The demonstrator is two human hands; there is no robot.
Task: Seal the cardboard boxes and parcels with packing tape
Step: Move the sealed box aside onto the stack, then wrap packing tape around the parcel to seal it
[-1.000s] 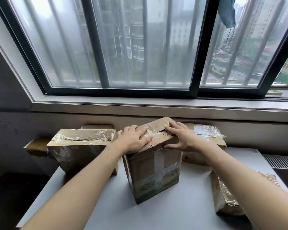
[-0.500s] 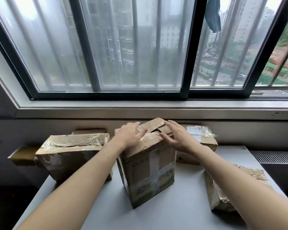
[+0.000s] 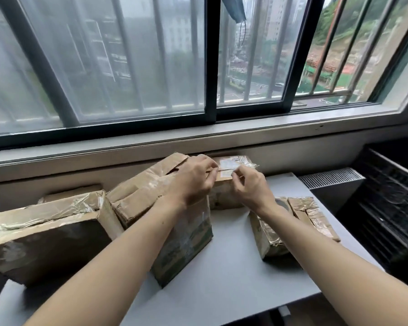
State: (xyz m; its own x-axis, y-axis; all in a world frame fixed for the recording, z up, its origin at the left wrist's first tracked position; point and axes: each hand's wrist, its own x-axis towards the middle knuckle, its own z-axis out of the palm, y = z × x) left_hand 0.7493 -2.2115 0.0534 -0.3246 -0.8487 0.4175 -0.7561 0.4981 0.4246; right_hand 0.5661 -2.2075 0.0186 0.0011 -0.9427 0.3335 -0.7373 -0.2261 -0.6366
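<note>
Left hand (image 3: 193, 182) and right hand (image 3: 250, 188), fingers curled, hover close together above the tall box (image 3: 184, 243) on the bench (image 3: 233, 278); whether they pinch anything, I cannot tell.

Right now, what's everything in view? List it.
window: 1, black frame, behind the table
table: 1, grey, below the window
left box: 1, brown, taped, table's left end
centre box: 1, brown with green print, mid-table
back box: 1, brown, white label, table's back
right parcel: 1, brown, taped, table's right
face mask: 1, blue, hanging at window
vent grille: 1, grey, right of table
left hand: 1, fingers curled, above centre box
right hand: 1, fingers curled, over back box; grasp unclear
</note>
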